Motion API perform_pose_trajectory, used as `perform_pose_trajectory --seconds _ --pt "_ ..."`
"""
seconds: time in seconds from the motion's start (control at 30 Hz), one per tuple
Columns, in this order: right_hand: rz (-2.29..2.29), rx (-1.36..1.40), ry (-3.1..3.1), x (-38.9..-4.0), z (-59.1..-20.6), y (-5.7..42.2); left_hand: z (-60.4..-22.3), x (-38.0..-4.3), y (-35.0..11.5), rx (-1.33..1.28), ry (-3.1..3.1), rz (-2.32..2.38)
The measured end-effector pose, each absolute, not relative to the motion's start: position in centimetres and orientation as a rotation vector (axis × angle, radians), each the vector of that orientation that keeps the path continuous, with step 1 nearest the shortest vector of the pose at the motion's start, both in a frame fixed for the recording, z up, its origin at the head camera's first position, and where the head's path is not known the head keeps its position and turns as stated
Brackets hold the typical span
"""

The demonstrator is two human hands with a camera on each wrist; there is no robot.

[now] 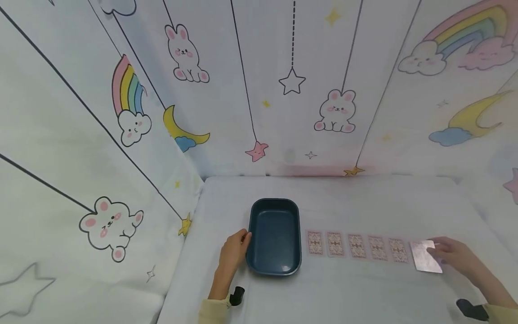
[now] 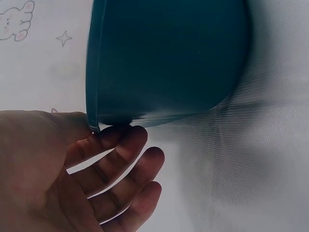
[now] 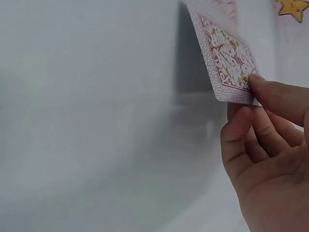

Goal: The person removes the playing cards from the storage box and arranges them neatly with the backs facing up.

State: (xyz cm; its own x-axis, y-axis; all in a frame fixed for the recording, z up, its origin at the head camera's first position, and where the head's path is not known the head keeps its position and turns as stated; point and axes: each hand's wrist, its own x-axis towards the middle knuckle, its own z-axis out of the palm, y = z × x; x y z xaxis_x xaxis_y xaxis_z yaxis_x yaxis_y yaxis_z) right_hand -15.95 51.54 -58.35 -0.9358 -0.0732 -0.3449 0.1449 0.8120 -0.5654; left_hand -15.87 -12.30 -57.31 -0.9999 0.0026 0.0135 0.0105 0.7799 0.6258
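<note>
A dark teal rectangular tray (image 1: 274,270) stands on the white cloth. At its left rim my left hand (image 1: 233,252) pinches the edge, thumb over the top and fingers below, as the left wrist view shows of the tray wall (image 2: 169,58). My right hand (image 1: 459,254) holds a playing card (image 1: 425,257) by one edge between thumb and fingers, at the right end of a row of cards. Tilted up from the cloth, the card (image 3: 231,60) shows a red patterned back in the right wrist view. Several playing cards (image 1: 356,246) lie back up in a line right of the tray.
A white cloth (image 1: 323,297) covers the table. Behind it and at the left hang white sheets (image 1: 226,112) printed with bunnies, stars, moons and rainbows. A black strap (image 1: 237,296) sits at the left wrist, another strap (image 1: 471,309) at the right.
</note>
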Motion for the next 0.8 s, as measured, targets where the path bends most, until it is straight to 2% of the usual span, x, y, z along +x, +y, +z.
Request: perform_pose_trajectory --seconds 0.37,0.63,0.8 --pt "-0.833 0.027 2.808 -16.8 -59.6 50.8 -57.2 -16.1 -12.6 -0.004 -2.941 -1.022" --pt "-0.808 0.111 2.789 -16.2 -58.8 49.5 -57.0 -16.1 -12.5 -0.025 -2.948 -1.028" --pt "-0.803 0.13 2.849 -15.6 -59.8 49.5 -57.1 -15.8 -12.3 -0.039 -2.957 -1.016"
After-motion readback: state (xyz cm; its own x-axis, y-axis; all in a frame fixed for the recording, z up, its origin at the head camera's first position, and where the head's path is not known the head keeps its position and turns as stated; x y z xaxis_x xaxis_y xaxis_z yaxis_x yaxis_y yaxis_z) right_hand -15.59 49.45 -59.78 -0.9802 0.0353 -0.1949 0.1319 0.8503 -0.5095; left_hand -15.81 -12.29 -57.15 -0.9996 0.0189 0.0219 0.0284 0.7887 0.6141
